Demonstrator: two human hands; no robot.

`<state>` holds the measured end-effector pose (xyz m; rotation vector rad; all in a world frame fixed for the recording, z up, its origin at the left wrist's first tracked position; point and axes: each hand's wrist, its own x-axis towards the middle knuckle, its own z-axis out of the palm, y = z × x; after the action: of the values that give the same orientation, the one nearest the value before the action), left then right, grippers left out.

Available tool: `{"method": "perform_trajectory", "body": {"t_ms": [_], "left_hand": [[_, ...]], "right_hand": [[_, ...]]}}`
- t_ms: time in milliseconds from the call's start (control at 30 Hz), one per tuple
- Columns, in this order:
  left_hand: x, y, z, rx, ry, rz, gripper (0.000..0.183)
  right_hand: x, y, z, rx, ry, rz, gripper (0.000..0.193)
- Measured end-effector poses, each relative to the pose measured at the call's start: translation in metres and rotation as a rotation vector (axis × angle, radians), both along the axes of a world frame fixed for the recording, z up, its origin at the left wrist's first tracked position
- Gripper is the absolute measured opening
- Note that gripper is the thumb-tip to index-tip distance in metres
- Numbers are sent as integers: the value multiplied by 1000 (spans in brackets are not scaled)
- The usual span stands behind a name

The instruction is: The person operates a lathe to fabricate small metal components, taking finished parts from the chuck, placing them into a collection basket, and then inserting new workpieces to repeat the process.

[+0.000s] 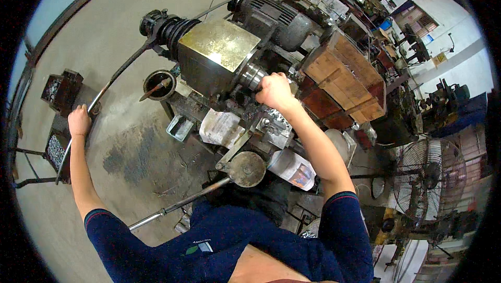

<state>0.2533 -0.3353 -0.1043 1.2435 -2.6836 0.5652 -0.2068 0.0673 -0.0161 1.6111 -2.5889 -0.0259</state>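
Two hands are at work on one old lathe-like machine [219,58], and each has a different kind of hold. The left hand [79,121] is wrapped shut around the end of a long dark lever [112,82], which runs up and to the right from the hand toward the pulley end of the machine. The lever looks like solid steel: stiff, heavy and likely a little oily, so it is best taken where the hand has it, at the far end, for the most leverage. The right hand [275,92] is balled into a fist just beside the shiny chuck [252,76] at the machine's nose; what it holds is hidden inside the fingers, so whether a small workpiece sits in that grip cannot be told. Anything fed in there would probably be small, hard metal, easy to lose from greasy fingers, and should be pinched close to its tip.

Just behind the right hand stands a wooden crate [347,77], and below its wrist a round disc on a second steel rod [180,203]. Dark bins of small metal parts [52,87] stand beside the left hand.
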Motion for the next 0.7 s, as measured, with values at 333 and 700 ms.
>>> {"method": "perform_trajectory", "body": {"t_ms": [333, 700], "left_hand": [[-142, 133, -64, 563, 997, -179, 32], [-213, 137, -157, 387, -439, -448, 24]], "right_hand": [[33, 111, 49, -468, -95, 136, 41], [49, 351, 4, -394, -184, -605, 38]]}}
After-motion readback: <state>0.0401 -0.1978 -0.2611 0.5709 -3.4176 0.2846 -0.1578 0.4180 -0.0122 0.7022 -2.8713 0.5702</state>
